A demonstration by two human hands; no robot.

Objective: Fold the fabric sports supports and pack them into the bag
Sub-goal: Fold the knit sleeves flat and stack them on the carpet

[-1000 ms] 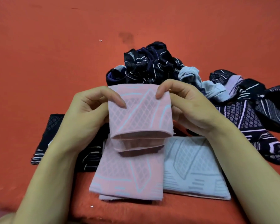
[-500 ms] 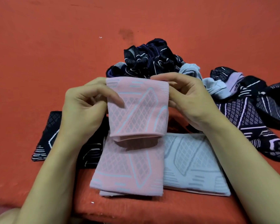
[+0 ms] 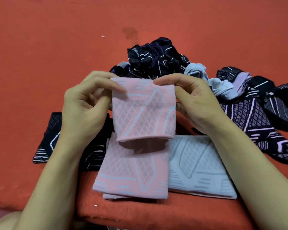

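Above the near stack, I hold a pink knit support folded double, its fold at the lower edge and its open ends uppermost. My left hand pinches its upper left corner, with fingers curled over the front face. My right hand pinches the upper right edge, fingertips pressed on the front. The fabric is a ribbed stretch knit, pink with pale blue outlines and a grey diamond-mesh panel.

Directly beneath it lies a second pink support, folded flat, same pattern, on a thin paler layer showing at its near edge. Just beside it on the right lies a light grey-blue support, folded flat, with grey diamond mesh and short bar markings. Left of the pink stack lies a flat black support with white lines, partly hidden by my left forearm.

Far of my hands sits a crumpled heap of dark supports, black and navy with white lines. To its right lie loose pale blue, lilac and black-and-lilac pieces, unfolded. All rest on a red felt-like surface with a dark stain on its far part. No legible writing or brand is visible.
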